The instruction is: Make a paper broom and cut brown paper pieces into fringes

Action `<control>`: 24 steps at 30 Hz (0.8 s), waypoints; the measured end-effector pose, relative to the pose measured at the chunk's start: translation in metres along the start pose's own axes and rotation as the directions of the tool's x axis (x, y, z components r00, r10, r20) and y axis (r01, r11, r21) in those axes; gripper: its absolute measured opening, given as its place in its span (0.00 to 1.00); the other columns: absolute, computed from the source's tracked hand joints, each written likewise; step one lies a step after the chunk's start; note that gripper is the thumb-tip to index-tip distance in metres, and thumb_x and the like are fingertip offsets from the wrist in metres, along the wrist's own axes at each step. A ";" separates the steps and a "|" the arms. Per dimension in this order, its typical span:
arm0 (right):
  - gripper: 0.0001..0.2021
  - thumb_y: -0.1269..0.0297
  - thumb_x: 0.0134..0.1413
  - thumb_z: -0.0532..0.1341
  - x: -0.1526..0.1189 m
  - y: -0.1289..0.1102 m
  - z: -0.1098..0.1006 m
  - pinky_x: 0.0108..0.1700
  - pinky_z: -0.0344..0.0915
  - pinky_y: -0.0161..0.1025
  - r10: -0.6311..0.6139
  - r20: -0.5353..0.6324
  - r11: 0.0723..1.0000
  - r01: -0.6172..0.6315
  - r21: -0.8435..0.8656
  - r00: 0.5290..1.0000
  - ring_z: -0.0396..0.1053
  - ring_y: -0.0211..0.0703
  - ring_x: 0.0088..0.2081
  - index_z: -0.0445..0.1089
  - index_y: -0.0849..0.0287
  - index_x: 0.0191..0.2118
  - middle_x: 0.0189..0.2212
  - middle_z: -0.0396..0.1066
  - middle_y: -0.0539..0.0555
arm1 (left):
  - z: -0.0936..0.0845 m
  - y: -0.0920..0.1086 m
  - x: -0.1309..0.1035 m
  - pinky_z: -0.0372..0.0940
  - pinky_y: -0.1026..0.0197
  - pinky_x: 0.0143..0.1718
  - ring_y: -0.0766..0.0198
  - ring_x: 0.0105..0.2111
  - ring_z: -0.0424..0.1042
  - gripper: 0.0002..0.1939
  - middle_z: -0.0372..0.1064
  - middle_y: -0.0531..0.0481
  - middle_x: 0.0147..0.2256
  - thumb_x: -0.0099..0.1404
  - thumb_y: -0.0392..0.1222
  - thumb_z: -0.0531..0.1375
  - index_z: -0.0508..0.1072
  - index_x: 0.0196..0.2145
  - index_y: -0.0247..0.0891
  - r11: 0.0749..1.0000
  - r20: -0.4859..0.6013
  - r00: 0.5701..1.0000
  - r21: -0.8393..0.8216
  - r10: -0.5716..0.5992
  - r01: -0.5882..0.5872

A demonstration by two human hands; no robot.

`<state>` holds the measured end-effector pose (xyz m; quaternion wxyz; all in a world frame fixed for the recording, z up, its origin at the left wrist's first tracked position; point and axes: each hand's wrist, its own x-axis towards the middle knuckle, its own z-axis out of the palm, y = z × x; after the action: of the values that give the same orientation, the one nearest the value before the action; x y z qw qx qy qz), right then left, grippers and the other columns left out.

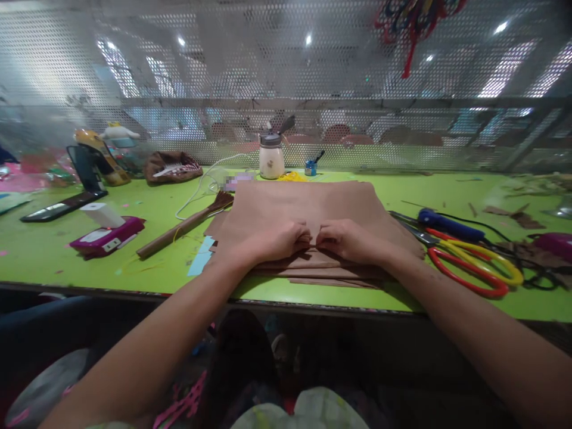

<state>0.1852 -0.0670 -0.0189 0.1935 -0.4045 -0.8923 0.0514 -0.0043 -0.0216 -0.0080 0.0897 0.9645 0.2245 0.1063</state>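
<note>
A stack of brown sheets (304, 205), paper or thin fabric, lies in front of me on the green table (111, 268). Both hands meet at its near edge, knuckles up and close together. My left hand (283, 241) is closed, its fingertips pinching the near edge of the top brown sheet. Beside it, my right hand (348, 239) pinches the same edge, which looks slightly folded between them. Lower sheets (330, 273) stick out beneath my wrists. The fingertips are partly hidden by the hands.
Right of the stack lie scissors (469, 271) with red and yellow handles and a blue-handled tool (447, 223) with a cord. On the left are a rolled brown piece (179, 232), a magenta power strip (107, 235) and a phone (62, 205). Behind stands a lidded jar (271, 158) before a perforated screen.
</note>
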 end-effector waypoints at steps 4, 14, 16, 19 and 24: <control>0.10 0.73 0.51 0.52 -0.002 -0.002 -0.003 0.31 0.57 0.32 -0.017 0.023 0.999 0.018 -0.047 1.000 0.62 0.36 0.28 0.71 0.61 0.30 0.27 0.67 0.54 | -0.004 0.005 -0.003 0.54 0.65 0.30 0.67 0.26 0.61 0.11 0.65 0.47 0.28 0.60 0.37 0.48 0.69 0.27 0.34 0.999 0.006 1.000 0.030 -0.023 0.023; 0.09 0.73 0.52 0.51 -0.010 -0.002 -0.013 0.32 0.55 0.33 0.026 0.111 0.989 -0.009 -0.146 0.993 0.61 0.38 0.30 0.68 0.61 0.31 0.29 0.66 0.54 | -0.010 0.003 -0.008 0.54 0.65 0.29 0.67 0.26 0.60 0.10 0.63 0.48 0.29 0.61 0.39 0.47 0.65 0.27 0.35 0.999 0.098 0.994 0.033 -0.045 0.042; 0.08 0.73 0.52 0.51 -0.011 -0.002 -0.012 0.31 0.54 0.33 0.026 0.113 0.984 -0.006 -0.178 0.993 0.60 0.37 0.29 0.67 0.61 0.30 0.29 0.65 0.53 | -0.012 0.003 -0.009 0.54 0.65 0.29 0.67 0.26 0.60 0.09 0.63 0.49 0.29 0.61 0.39 0.48 0.64 0.26 0.36 0.999 0.095 0.995 0.040 -0.022 0.019; 0.07 0.71 0.53 0.51 -0.012 -0.002 -0.008 0.31 0.53 0.34 0.024 0.104 0.961 0.005 -0.276 0.994 0.58 0.38 0.28 0.64 0.61 0.28 0.28 0.63 0.53 | -0.013 0.005 -0.009 0.53 0.65 0.28 0.67 0.25 0.59 0.07 0.63 0.49 0.28 0.59 0.37 0.49 0.64 0.26 0.36 0.998 0.081 0.997 0.066 0.009 -0.015; 0.08 0.68 0.54 0.50 -0.012 -0.006 -0.005 0.31 0.51 0.35 0.000 0.069 0.923 0.026 -0.383 0.998 0.57 0.38 0.28 0.63 0.61 0.28 0.27 0.63 0.54 | -0.012 0.007 -0.007 0.52 0.65 0.27 0.68 0.25 0.59 0.06 0.62 0.50 0.27 0.57 0.34 0.50 0.65 0.25 0.35 0.999 0.031 0.999 0.040 0.021 -0.022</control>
<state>0.1901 -0.0796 -0.0164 0.0804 -0.4267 -0.8938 -0.1119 -0.0108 -0.0292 0.0034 0.0726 0.9700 0.2146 0.0877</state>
